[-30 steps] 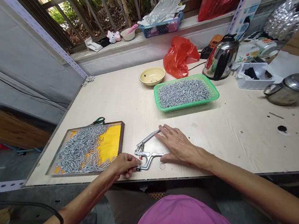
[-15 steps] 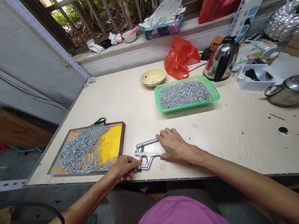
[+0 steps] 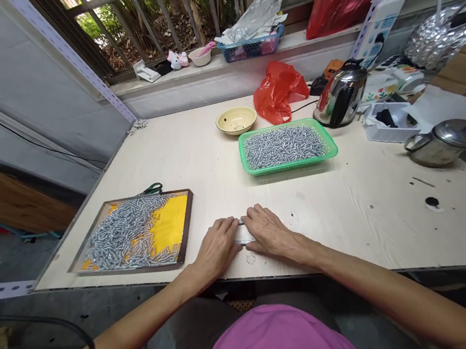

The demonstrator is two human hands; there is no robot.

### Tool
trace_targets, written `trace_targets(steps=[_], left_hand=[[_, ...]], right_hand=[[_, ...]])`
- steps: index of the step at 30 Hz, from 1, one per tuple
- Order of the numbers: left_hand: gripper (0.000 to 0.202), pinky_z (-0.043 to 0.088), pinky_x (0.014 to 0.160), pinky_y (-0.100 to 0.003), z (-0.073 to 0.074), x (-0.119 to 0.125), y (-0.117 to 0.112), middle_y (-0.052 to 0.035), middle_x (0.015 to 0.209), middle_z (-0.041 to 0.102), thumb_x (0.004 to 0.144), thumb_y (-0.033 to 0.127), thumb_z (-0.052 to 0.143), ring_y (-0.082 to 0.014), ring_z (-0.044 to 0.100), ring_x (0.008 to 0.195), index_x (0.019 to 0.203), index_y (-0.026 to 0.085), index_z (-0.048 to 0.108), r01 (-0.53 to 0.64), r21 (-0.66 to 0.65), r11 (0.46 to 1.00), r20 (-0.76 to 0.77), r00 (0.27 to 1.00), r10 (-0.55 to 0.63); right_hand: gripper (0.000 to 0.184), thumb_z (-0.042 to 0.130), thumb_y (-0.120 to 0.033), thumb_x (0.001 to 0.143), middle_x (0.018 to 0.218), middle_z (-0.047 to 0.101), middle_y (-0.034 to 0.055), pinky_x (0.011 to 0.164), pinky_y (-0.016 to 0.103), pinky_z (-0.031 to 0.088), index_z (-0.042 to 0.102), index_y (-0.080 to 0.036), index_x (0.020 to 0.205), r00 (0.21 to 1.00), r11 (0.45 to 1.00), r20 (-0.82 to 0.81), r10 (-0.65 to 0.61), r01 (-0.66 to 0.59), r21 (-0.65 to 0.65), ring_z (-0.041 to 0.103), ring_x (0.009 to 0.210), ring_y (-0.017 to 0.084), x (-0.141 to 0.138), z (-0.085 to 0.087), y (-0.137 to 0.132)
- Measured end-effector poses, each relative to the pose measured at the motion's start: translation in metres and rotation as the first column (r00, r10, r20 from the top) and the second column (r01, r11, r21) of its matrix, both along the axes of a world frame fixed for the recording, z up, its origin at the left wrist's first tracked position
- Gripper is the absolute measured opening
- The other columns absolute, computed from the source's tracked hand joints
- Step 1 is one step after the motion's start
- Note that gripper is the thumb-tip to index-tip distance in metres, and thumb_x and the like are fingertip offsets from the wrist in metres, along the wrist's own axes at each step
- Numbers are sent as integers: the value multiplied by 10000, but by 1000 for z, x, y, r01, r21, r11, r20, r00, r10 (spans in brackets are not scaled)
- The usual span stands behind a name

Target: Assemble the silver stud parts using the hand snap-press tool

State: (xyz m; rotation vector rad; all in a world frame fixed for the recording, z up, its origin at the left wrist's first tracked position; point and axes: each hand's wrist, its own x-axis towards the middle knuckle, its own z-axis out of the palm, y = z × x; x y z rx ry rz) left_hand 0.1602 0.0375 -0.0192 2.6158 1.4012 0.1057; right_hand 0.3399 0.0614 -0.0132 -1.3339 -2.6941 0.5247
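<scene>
Grey metal snap pliers [image 3: 243,243] lie on the table near its front edge, only parts of their two handles showing between my hands. My left hand [image 3: 218,244] is closed over the head of the pliers and hides it. My right hand [image 3: 267,231] holds the handle ends, fingers on the upper handle and thumb by the lower one. To the left is a shallow framed tray [image 3: 186,225] with a yellow bottom. Many small silver spring-like pieces [image 3: 122,234] are heaped in it. More such pieces fill a green plastic basket [image 3: 245,162] beyond my hands.
Green-handled scissors [image 3: 154,188] lie behind the tray. Farther back are a cream bowl [image 3: 235,120], a red plastic bag [image 3: 278,89] and a steel kettle [image 3: 341,94]. A lidded metal pot [image 3: 447,145] and a white box [image 3: 390,133] stand at the right.
My left hand has moved from pinching at the jaw of the pliers to lying over their head, now covering it. My right hand stays on the handles. The view has shifted slightly.
</scene>
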Motion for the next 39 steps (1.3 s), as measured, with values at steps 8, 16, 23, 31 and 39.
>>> trace_targets(steps=[8, 16, 23, 31, 39], left_hand=[[468, 473, 836, -423, 1, -2, 11, -133, 1155, 548, 825, 279, 584, -275, 511, 1025, 1248, 142, 438, 101, -36, 994, -119, 987, -105], [151, 454, 782, -360, -3, -1, 11, -66, 936, 584, 885, 278, 507, -212, 508, 880, 971, 175, 577, 55, -83, 995, 51, 997, -51], [135, 434, 768, -337, -3, -1, 15, -51, 883, 599, 874, 297, 537, -197, 512, 851, 886, 183, 609, 39, -125, 991, 94, 995, -27], [400, 476, 912, -449, -12, -5, -1, -129, 1222, 555, 839, 285, 597, -265, 516, 1116, 1214, 176, 514, -48, 12, 999, 140, 989, 46], [401, 388, 1059, -528, -34, 19, -55, -129, 1372, 497, 919, 272, 462, -279, 378, 1334, 1314, 199, 446, 27, 25, 999, 286, 958, -33]], right_hand=[[419, 756, -310, 705, 985, 551, 149, 730, 363, 430, 597, -63, 1004, 999, 1000, 41, -5, 4, 12, 472, 954, 288, -8, -8, -1], [198, 460, -15, 829, 926, 550, 115, 673, 340, 395, 584, -113, 947, 999, 996, 35, 18, -21, 83, 481, 869, 237, -9, -17, -16], [164, 425, -95, 918, 909, 564, 83, 691, 312, 390, 580, -145, 908, 1000, 1000, -6, 29, -29, -2, 485, 869, 202, -5, -14, -12], [425, 672, -387, 798, 1045, 546, 123, 807, 339, 418, 557, -107, 1096, 984, 995, -142, 105, -104, 14, 448, 995, 242, 15, -7, 5], [139, 503, -183, 905, 971, 586, 73, 769, 308, 347, 612, -154, 986, 996, 998, -91, 3, 2, 56, 464, 930, 203, 14, -27, 28]])
